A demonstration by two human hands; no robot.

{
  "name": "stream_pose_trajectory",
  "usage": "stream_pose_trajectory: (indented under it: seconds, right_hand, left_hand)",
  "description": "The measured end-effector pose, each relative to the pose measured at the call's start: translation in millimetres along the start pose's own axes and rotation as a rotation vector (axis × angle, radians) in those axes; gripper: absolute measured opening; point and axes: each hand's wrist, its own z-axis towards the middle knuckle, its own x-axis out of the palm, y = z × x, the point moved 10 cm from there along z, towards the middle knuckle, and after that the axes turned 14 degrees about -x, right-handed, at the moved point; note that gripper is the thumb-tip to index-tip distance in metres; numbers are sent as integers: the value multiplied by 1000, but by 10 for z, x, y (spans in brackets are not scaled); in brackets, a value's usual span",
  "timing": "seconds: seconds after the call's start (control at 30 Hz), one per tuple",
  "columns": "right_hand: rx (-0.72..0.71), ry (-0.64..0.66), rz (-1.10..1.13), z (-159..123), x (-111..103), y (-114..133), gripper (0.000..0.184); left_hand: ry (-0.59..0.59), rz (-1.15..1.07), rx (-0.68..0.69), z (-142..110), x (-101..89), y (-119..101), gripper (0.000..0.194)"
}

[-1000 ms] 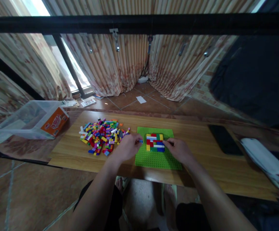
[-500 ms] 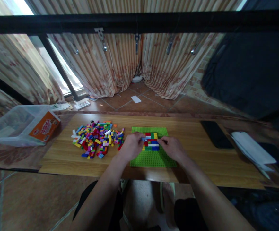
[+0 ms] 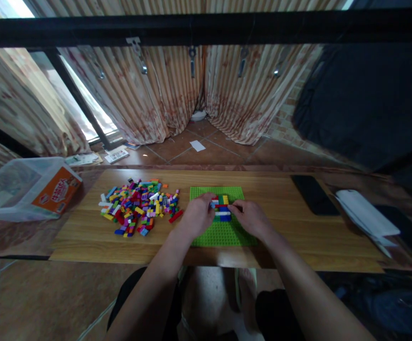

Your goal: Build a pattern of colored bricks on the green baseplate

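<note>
A green studded baseplate point(image 3: 223, 237) lies on the wooden table, with a flat block of toy bricks point(image 3: 223, 214) in red, white, yellow, green and blue on it. My left hand point(image 3: 199, 215) pinches a small light blue brick point(image 3: 212, 204) over the block's left side and hides that part. At the right edge of the block, the fingertips of my right hand point(image 3: 250, 218) are closed against the bricks; what lies between them is too small to make out. Left of the plate spreads a pile of loose bricks point(image 3: 140, 206), with a long red brick point(image 3: 176, 216) at its near right edge.
A clear plastic box point(image 3: 17, 189) with an orange label stands left of the wooden table point(image 3: 85, 241). On the right lie a black phone point(image 3: 314, 194) and a white flat object point(image 3: 365, 213). A dark rail point(image 3: 206, 28) crosses above, before striped curtains.
My left hand has moved right with the light blue brick, from the plate's left edge onto the brick block. My right hand stays at the block's right edge. The view has shifted right.
</note>
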Motion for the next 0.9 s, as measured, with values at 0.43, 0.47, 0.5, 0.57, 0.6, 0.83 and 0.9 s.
stream_pose_trajectory:
  seconds: [0.43, 0.47, 0.5, 0.57, 0.6, 0.83, 0.9]
  right_hand:
    - [11, -11, -32, -3, -9, 26, 30]
    - [9, -11, -32, -5, -9, 28, 30]
    - [7, -10, -34, -6, -9, 28, 30]
    - [6, -3, -39, -7, -5, 27, 30]
    - [7, 3, -41, -7, -2, 25, 30]
    - [16, 29, -54, 0, 4, 31, 30]
    - [23, 28, -55, -5, -4, 34, 30]
  left_hand:
    - [47, 149, 75, 19, 138, -87, 29]
    - [54, 151, 89, 15, 148, -96, 30]
    - [60, 150, 100, 12, 156, -104, 31]
    - [70, 141, 112, 8, 163, -113, 33]
    - [76, 136, 113, 6, 166, -114, 33]
    - [84, 131, 136, -12, 160, -135, 31]
    - [91, 138, 141, -14, 166, -141, 32]
